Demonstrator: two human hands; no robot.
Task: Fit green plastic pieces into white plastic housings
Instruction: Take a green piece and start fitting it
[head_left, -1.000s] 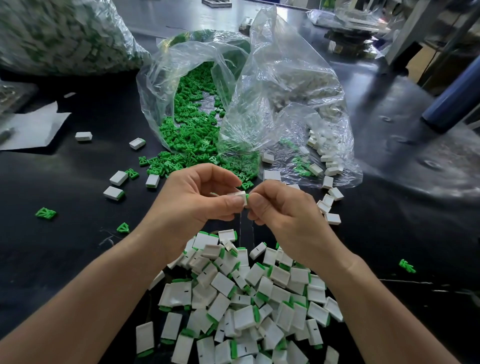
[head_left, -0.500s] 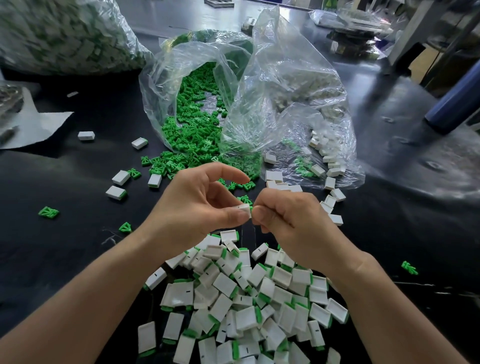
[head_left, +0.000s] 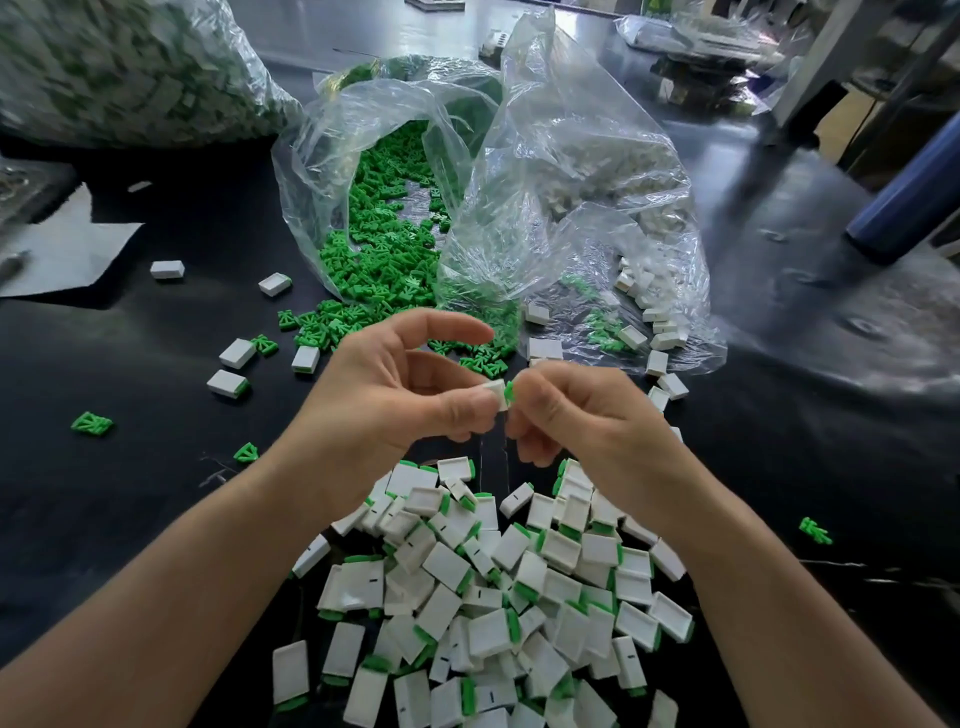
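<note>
Left hand (head_left: 395, 395) pinches white housing (head_left: 493, 391), index finger lifted clear; right hand (head_left: 566, 410) pinches green piece (head_left: 509, 391), touching housing mouth, centre of frame. Since one second ago index finger rose and green now shows: piece seems only partly seated, push needed. Assembled pile (head_left: 452, 566) lower centre; clear bag (head_left: 311, 171) with green stock upper centre

Green pieces (head_left: 384, 244) – white housings (head_left: 493, 597) with green ends – black table (head_left: 104, 519)
</note>
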